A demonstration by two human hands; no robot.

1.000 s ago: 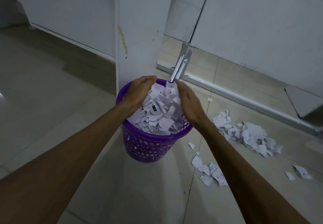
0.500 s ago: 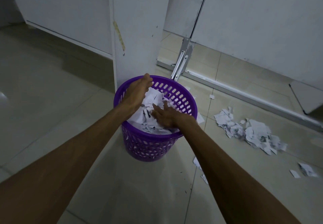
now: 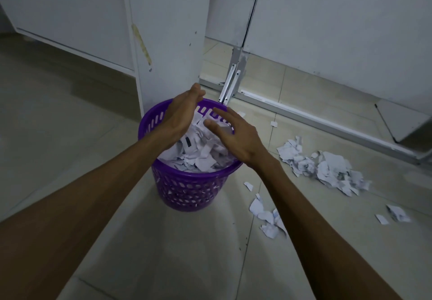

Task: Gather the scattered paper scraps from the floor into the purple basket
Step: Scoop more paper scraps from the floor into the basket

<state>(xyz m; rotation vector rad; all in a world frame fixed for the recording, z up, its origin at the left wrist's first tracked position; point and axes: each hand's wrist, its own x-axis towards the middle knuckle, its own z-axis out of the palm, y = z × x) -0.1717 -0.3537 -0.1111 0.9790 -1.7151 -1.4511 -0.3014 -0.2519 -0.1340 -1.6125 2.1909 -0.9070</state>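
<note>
- The purple basket stands on the tiled floor, close in front of a white panel. It serves as the landmark for everything below.
- The basket is heaped with paper scraps up to about its rim, so a good share of the gathering looks done.
- The left hand hangs over the basket's left and far rim with straight fingers. Its grip is wide and I see nothing held in it.
- The right hand hovers over the basket's right rim, fingers spread above the heap. This grip is also wide and empty. Whether the fingertips touch the paper I cannot tell.
- My reading is that a load has just gone in and both hands are free for the next one.
- Just right of the basket's foot, one small loose scrap lies on the floor.
- Nearer the camera and right of the basket sits a small cluster not yet picked up.
- Further right of the basket lies the largest pile, untouched.
- Beyond the basket to its right, near the metal floor rail, is one tiny bit.
- Far right of the basket lie two more stray pieces.
- Judged so, roughly the later half remains partly open, with several scoops left.
- The full basket may shed scraps if more is piled on without pressing down.
</note>
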